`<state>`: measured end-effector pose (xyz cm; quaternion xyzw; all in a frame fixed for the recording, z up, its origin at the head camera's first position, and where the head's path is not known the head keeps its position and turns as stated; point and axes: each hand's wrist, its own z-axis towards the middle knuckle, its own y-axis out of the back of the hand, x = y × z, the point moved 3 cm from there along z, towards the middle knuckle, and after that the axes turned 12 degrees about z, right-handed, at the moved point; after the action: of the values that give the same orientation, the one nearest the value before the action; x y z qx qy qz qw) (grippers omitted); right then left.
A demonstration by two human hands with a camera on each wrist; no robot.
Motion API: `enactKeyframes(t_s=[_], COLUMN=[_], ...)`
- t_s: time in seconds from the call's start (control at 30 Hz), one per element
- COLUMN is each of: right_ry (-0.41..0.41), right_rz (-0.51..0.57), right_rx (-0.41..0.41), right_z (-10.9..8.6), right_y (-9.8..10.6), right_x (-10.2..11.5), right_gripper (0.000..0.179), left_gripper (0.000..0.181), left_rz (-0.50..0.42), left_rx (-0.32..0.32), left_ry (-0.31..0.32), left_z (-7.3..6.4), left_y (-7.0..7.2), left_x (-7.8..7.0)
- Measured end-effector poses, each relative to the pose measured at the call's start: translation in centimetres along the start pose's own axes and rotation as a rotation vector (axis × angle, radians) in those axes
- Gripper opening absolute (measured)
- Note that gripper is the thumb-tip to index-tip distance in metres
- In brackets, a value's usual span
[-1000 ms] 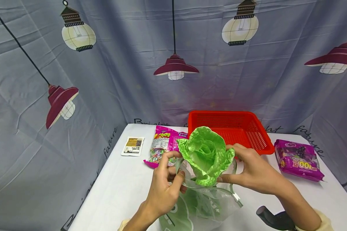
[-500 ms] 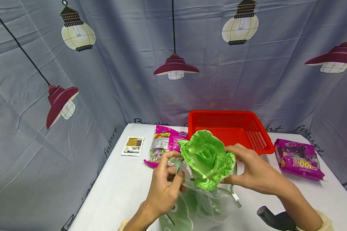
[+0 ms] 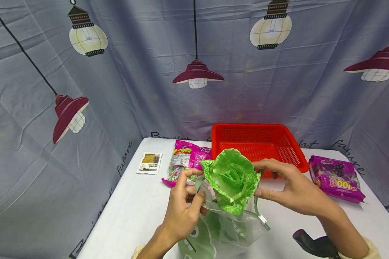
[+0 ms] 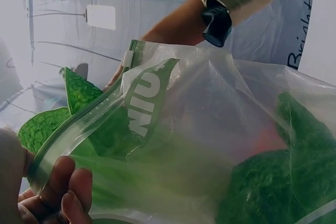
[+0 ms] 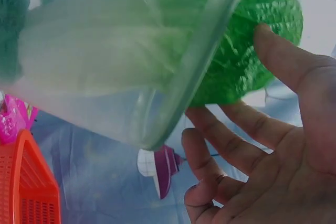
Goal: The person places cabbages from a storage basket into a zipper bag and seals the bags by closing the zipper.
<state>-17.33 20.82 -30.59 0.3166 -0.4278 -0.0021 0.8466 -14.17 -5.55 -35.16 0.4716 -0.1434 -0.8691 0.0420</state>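
Observation:
A leafy green cabbage (image 3: 234, 180) stands partly in a translucent zipper bag (image 3: 243, 233), its top leaves sticking out of the mouth. My left hand (image 3: 184, 205) pinches the bag's rim on the left side between thumb and fingers. On the other side my right hand (image 3: 288, 187) is beside the cabbage with thumb and fingers spread; in the right wrist view the thumb and fingertips lie right at the leaves (image 5: 252, 45). Through the plastic in the left wrist view, a dark green bumpy thing (image 4: 262, 182) shows lower in the bag. A white slider (image 3: 262, 218) sits on the zipper.
Behind the bag stands a red plastic basket (image 3: 259, 147). A pink candy bag (image 3: 184, 160) and a small white packet (image 3: 150, 163) lie to the left, a purple package (image 3: 336, 179) to the right. A printed grey curtain (image 3: 149, 100) hangs behind the white table (image 3: 129, 216).
The cabbage has sunk a little lower into the bag. My right hand has loosened from its leaves and shifted slightly right, fingers wider apart. The left hand keeps its grip on the rim.

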Motion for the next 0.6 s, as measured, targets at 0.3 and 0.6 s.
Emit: enactKeyframes(t_s=[0.3, 0.6], right_ry=[-0.085, -0.196], right_rz=[0.138, 0.050], right_rx=[-0.091, -0.060], right_z=[0.3, 0.6], right_y=[0.9, 0.1], right_x=[-2.2, -3.7], right_gripper=[0.029, 0.040], left_gripper=[0.049, 0.050], left_rz=[0.018, 0.012], left_rx=[0.000, 0.003], left_ry=[-0.008, 0.000], left_z=[-0.1, -0.2], left_y=[0.0, -0.1], left_x=[0.2, 0.2])
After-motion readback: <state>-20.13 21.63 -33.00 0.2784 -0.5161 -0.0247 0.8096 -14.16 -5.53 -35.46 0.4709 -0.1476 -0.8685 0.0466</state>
